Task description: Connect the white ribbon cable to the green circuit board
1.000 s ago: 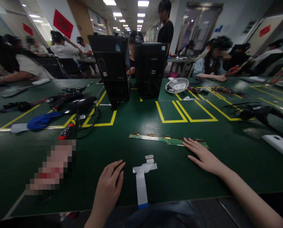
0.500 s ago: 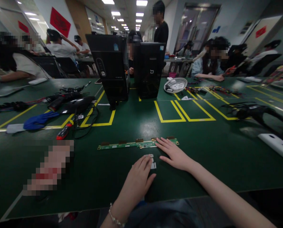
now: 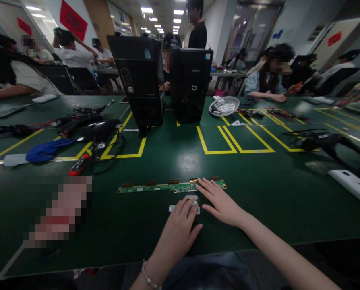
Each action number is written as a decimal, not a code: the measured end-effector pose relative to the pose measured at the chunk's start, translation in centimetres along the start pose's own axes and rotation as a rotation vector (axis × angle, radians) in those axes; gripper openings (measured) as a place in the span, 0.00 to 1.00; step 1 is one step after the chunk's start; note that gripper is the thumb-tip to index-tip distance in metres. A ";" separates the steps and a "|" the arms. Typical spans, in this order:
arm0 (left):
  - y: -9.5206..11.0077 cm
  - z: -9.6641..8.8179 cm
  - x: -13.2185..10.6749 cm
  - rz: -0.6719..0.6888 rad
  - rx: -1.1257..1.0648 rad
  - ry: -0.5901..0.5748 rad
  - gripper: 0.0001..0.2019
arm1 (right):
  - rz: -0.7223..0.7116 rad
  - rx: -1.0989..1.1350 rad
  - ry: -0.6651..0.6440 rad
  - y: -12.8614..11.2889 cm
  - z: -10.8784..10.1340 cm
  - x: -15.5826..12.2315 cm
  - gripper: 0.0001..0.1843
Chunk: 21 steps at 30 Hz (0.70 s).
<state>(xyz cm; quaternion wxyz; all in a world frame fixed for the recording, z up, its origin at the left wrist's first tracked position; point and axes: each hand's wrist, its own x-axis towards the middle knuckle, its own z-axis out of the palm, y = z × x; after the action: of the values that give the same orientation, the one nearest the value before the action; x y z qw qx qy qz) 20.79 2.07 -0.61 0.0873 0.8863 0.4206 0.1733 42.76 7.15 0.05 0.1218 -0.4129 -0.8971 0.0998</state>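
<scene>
A long, narrow green circuit board (image 3: 160, 188) with brown-gold tabs along its far edge lies flat on the dark green table. My right hand (image 3: 218, 201) rests palm down over the board's right part, its fingers stretched out and touching it. Nearer to me, my left hand (image 3: 181, 223) lies with fingers extended on small whitish, shiny pieces (image 3: 171, 208), which it partly covers. I cannot make out what those pieces are. A bracelet (image 3: 148, 274) circles my left wrist.
Two black computer towers (image 3: 139, 80) stand at the back. To the left lie a red-and-black screwdriver (image 3: 79, 164), a blue glove (image 3: 47, 150) and tangled cables. A white basket (image 3: 224, 106) sits behind, right of the towers. A white device (image 3: 352, 187) lies far right. Other people sit around.
My left hand has shifted slightly right and down, showing more of the whitish pieces on its left side. The board sits a little further left in view. My right hand stays on it.
</scene>
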 end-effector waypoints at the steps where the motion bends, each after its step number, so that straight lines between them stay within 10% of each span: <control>1: 0.1 0.1 0.0 0.000 0.004 0.004 0.21 | 0.004 0.004 0.015 0.1 0.0 -0.2 0.32; 21: 0.8 1.2 0.4 -0.056 0.058 0.030 0.26 | 0.065 -0.020 0.009 0.8 0.1 -1.1 0.28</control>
<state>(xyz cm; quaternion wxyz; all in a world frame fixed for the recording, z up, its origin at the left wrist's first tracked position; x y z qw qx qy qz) 22.03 1.83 -1.35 0.0601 0.8736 0.4514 0.1716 44.00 6.86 -0.40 0.1184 -0.4434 -0.8836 0.0930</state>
